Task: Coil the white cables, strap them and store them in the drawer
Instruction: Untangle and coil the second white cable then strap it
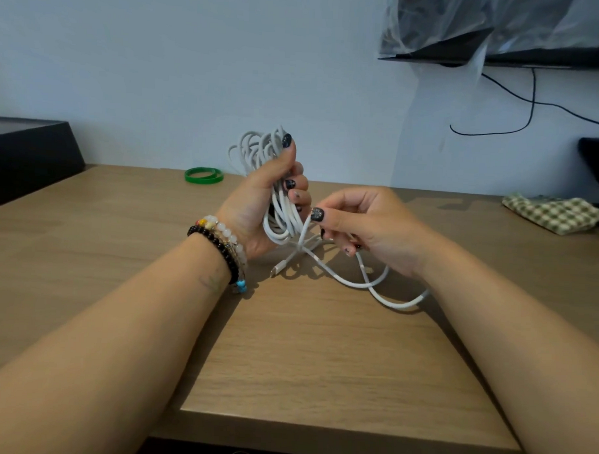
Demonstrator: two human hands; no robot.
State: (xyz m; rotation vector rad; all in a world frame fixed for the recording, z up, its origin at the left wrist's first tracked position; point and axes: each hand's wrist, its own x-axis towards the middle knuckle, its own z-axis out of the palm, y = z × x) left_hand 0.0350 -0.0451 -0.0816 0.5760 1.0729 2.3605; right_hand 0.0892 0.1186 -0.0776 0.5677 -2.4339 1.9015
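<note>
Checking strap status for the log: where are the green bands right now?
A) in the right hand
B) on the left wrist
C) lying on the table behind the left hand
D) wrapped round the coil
C: the green bands lie flat on the table near the wall, apart from the white cable coil that the left hand grips.

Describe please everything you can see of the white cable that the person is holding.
The white cable is thin and round, with what looks like a smooth plastic jacket. Most of it is already wound into a loose bundle of many loops, which the left hand grips upright above the wooden table. The right hand pinches the free strand just beside the bundle. The uncoiled rest lies on the table in crossing curves under the right hand. One end shows a small connector, resting on the table.
</note>
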